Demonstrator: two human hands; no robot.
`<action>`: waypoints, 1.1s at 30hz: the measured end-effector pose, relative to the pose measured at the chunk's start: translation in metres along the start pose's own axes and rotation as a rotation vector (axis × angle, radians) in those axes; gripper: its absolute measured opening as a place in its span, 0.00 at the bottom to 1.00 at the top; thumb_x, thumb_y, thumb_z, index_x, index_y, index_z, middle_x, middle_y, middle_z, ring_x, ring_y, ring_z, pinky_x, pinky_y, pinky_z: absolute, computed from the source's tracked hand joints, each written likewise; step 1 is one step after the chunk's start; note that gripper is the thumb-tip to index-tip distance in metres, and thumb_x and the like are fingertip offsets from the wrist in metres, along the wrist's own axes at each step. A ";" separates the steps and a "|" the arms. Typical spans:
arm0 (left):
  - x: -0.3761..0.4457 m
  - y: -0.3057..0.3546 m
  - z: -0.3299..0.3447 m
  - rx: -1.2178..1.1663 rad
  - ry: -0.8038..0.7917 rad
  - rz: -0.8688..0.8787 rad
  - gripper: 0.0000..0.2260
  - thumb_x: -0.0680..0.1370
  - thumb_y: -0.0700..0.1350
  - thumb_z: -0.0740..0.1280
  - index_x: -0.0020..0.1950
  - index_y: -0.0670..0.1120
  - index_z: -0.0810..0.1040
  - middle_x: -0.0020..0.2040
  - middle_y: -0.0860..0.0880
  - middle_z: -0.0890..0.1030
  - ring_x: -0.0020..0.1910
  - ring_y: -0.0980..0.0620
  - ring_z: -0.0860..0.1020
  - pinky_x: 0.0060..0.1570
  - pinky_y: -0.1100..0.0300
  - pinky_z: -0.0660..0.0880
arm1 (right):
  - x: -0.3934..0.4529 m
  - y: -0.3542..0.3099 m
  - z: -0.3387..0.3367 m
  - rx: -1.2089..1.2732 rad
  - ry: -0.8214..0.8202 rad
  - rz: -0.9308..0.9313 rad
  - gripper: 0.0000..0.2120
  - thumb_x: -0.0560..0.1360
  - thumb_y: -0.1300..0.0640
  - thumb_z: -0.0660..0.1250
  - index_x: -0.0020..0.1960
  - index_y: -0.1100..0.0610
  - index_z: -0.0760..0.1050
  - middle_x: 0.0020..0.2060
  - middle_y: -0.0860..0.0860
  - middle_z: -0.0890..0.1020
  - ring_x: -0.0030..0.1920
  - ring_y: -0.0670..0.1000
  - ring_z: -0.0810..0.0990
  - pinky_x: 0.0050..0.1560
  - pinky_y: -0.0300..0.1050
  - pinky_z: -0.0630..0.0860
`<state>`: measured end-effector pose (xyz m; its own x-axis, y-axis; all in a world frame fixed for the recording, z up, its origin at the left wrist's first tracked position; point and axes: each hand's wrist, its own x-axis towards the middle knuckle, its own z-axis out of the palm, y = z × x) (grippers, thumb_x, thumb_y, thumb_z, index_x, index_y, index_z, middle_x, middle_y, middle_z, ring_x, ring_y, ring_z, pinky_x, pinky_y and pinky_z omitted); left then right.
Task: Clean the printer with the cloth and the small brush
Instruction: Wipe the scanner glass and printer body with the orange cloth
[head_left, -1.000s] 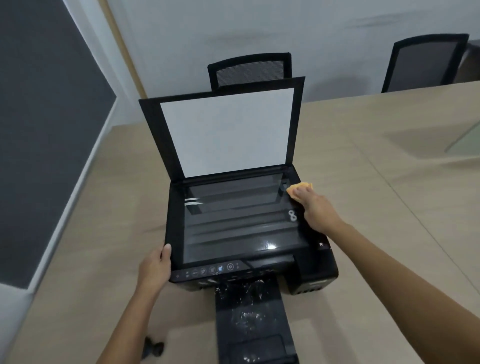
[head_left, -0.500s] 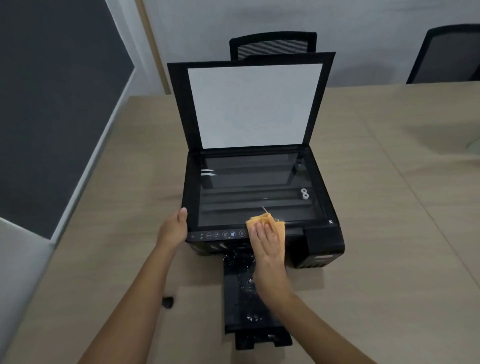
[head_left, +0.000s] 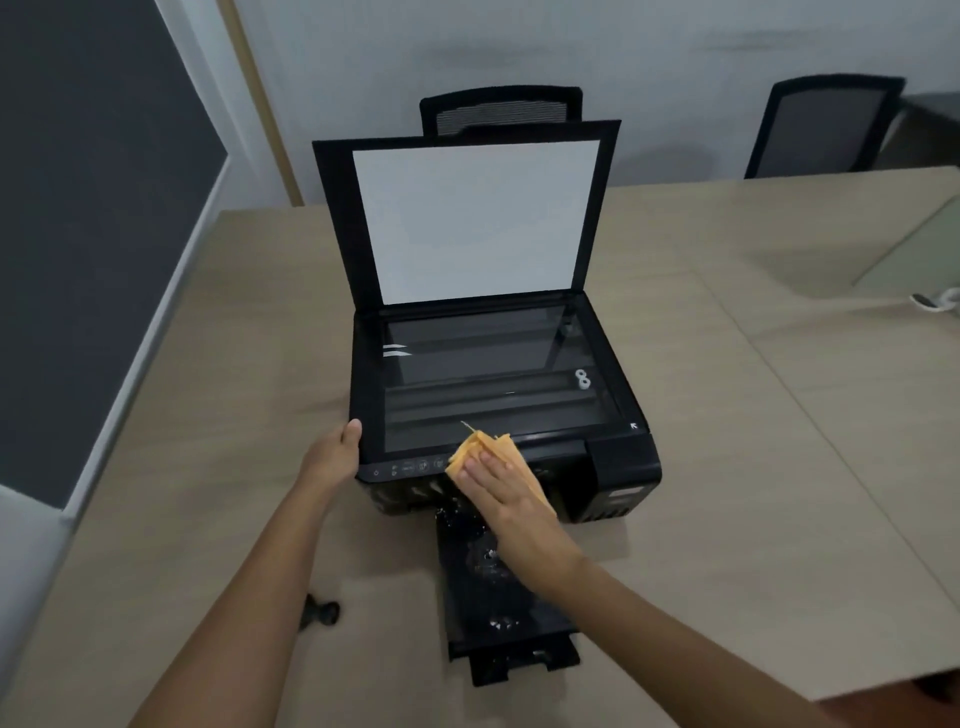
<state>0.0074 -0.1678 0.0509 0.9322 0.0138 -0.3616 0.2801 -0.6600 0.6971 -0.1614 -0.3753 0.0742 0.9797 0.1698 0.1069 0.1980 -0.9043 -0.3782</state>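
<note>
A black printer (head_left: 618, 462) stands on the table with its scanner lid (head_left: 475, 218) raised and the glass (head_left: 488, 374) bare. My right hand (head_left: 506, 493) lies flat on a folded orange cloth (head_left: 470, 452), pressing it on the printer's front edge over the control panel. My left hand (head_left: 332, 457) grips the printer's front left corner, thumb on top. The output tray (head_left: 498, 603) juts out toward me under my right wrist. A small dark object (head_left: 319, 613), maybe the brush, lies on the table beside my left forearm.
The beige table (head_left: 753, 467) stretches right and left of the printer. Two black mesh chairs (head_left: 826, 124) stand behind the far edge. A white item (head_left: 937, 299) sits at the right border. A dark wall panel (head_left: 78, 234) is on the left.
My right hand brought the cloth from the glass's far right corner down to the front edge, then slid it slightly left over the control panel. My left hand kept its hold.
</note>
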 end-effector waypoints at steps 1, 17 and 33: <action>0.001 0.001 0.002 0.002 -0.002 0.005 0.22 0.83 0.51 0.52 0.66 0.39 0.75 0.65 0.36 0.77 0.65 0.37 0.74 0.65 0.45 0.70 | -0.007 0.015 -0.009 -0.017 -0.002 0.050 0.36 0.69 0.76 0.61 0.75 0.60 0.58 0.76 0.57 0.59 0.77 0.58 0.53 0.75 0.51 0.39; -0.189 0.043 0.044 -1.503 -0.323 -0.057 0.34 0.72 0.70 0.54 0.72 0.52 0.69 0.69 0.45 0.76 0.68 0.48 0.74 0.69 0.50 0.67 | 0.002 -0.091 -0.079 1.593 -0.181 0.637 0.15 0.77 0.46 0.60 0.55 0.50 0.81 0.60 0.58 0.78 0.60 0.51 0.78 0.58 0.45 0.77; -0.110 -0.015 0.042 -1.144 0.564 -0.028 0.17 0.83 0.47 0.54 0.71 0.59 0.64 0.70 0.46 0.73 0.58 0.55 0.77 0.61 0.55 0.72 | 0.002 0.107 -0.093 0.052 0.252 0.540 0.30 0.76 0.44 0.49 0.70 0.63 0.63 0.66 0.67 0.72 0.68 0.68 0.67 0.66 0.64 0.66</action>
<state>-0.1092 -0.1909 0.0545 0.8117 0.5186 -0.2688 0.0757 0.3629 0.9288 -0.1409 -0.5084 0.1190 0.9053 -0.4129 0.0995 -0.3188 -0.8153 -0.4833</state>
